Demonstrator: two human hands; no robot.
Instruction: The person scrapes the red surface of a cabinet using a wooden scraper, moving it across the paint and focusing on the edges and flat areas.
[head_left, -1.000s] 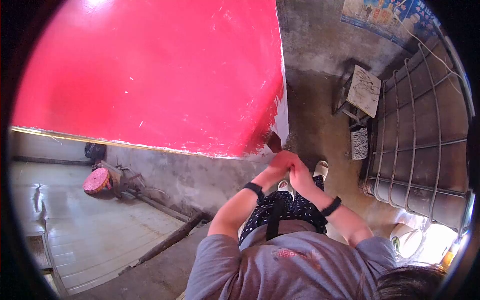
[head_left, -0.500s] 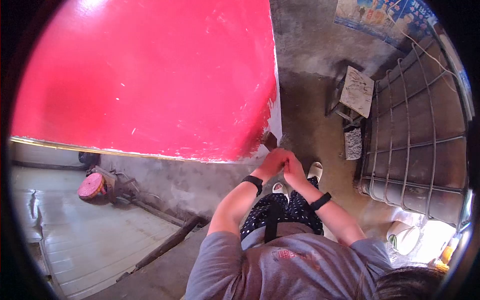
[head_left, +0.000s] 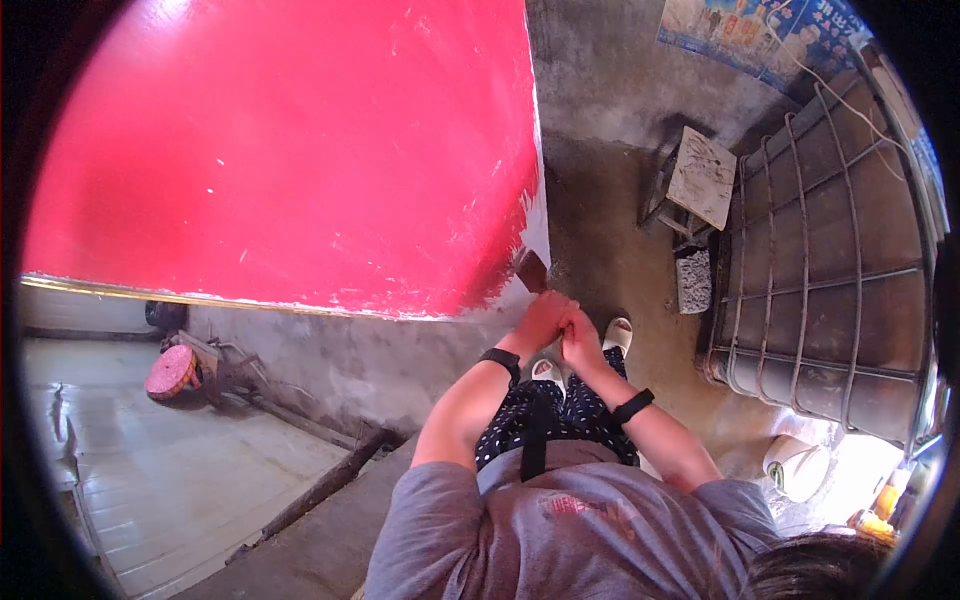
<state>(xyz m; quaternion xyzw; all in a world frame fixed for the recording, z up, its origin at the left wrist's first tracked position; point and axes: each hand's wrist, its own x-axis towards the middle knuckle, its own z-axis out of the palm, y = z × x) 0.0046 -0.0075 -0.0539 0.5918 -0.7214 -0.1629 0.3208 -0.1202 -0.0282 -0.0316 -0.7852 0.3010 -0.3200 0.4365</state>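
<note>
My left hand [head_left: 541,318] is closed around the hidden handle of a flat, dark brown brush-like tool [head_left: 531,270]. Pressed up beside it, my right hand [head_left: 581,338] has its fingers curled in at the same handle. The wide tip of the tool touches the near right corner of a big glossy red panel [head_left: 320,160]. At that corner the red ends in a ragged, streaked border, and a white strip [head_left: 541,225] shows along the edge. Whether the tip has bristles or a blade is too small to tell.
My feet in light slippers [head_left: 619,335] stand below the panel's corner. To the right are a small stool [head_left: 702,178], a dark tank in a metal-bar cage [head_left: 830,270] and a white bucket [head_left: 798,468]. A pink round seat [head_left: 171,371] is at the left.
The whole view has shifted slightly, so everything sits a little further left. Both hands stay together with the tool at the same corner, where the white patch looks slightly broader.
</note>
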